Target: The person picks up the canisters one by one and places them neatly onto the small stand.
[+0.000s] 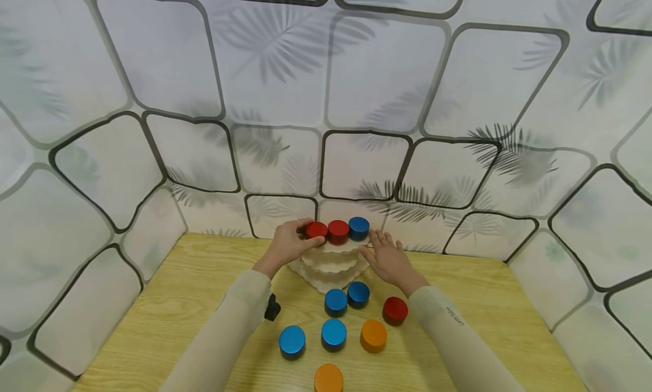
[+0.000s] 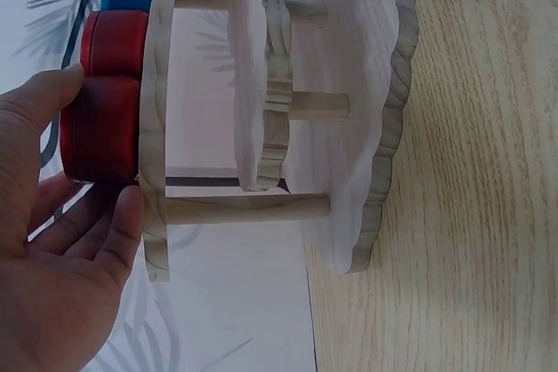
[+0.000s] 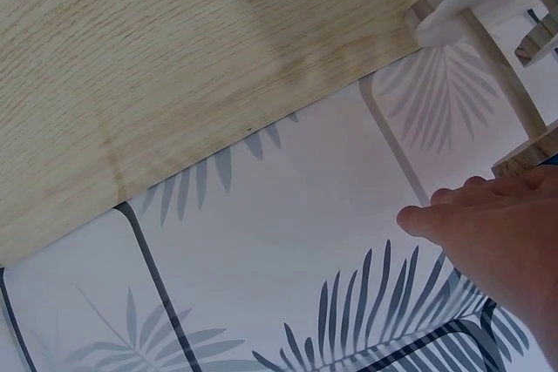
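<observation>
A three-tiered pale wooden stand with wavy edges stands against the back wall. On its top tier two red round tins and a blue round tin sit in a row. My left hand grips the leftmost red tin, thumb and fingers at its sides. The middle red tin touches it in the left wrist view. Beside the blue tin, my right hand has its fingers extended at the right edge of the top tier. Its fingertips are partly hidden in the right wrist view.
In front of the stand on the wooden table lie several blue tins, two orange tins and a red tin. A small black object is by the left sleeve. Leaf-patterned walls enclose the table's back and sides.
</observation>
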The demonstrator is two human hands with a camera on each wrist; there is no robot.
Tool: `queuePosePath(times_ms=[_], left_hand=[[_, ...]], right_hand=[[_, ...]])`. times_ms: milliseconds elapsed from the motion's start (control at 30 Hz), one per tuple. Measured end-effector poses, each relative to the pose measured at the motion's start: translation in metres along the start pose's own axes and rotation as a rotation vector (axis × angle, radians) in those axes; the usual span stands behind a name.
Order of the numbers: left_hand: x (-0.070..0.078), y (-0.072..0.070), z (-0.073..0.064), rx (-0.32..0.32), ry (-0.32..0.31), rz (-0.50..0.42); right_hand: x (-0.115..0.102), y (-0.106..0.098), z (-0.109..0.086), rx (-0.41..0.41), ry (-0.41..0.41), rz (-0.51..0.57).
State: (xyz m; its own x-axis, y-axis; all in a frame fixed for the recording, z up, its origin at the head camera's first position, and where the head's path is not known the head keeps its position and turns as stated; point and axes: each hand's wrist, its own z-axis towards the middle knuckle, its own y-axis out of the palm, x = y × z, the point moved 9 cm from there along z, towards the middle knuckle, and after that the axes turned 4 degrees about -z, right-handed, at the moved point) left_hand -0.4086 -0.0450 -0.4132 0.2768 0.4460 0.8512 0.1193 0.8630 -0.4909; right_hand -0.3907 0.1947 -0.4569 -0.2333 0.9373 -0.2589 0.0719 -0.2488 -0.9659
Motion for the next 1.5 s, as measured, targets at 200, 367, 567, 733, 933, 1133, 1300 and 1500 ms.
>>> queuePosePath(times_ms=[200,367,567,733,933,1133,1300,1500], left_hand=[[0.001,0.0,0.0,0.015,0.002,0.003],[0.001,0.0,0.0,0.024,0.006,0.007],[-0.001,0.0,-0.001,0.03,0.002,-0.004],[-0.001,0.0,-0.001,0.038,0.01,0.007],[-0.003,0.002,0.001,0.048,0.005,0.013],[-0.004,0.001,0.0,0.058,-0.004,0.01],[-0.004,-0.005,-0.007,0.091,0.006,-0.028],[-0.013,-0.019,-0.024,0.193,0.025,-0.125]], right_hand=[[0.001,0.0,-0.001,-0.003,0.007,0.002],[0.0,-0.001,-0.001,0.0,0.006,0.002],[0.0,-0.001,-0.001,-0.011,0.002,0.01],[-0.001,0.0,-0.001,-0.009,0.001,0.007],[0.0,-0.001,-0.001,-0.006,0.004,0.011],[-0.001,-0.001,-0.001,-0.004,0.007,0.007],[-0.001,-0.001,0.0,0.0,0.01,0.006],[0.0,0.002,0.002,-0.003,0.002,0.011]])
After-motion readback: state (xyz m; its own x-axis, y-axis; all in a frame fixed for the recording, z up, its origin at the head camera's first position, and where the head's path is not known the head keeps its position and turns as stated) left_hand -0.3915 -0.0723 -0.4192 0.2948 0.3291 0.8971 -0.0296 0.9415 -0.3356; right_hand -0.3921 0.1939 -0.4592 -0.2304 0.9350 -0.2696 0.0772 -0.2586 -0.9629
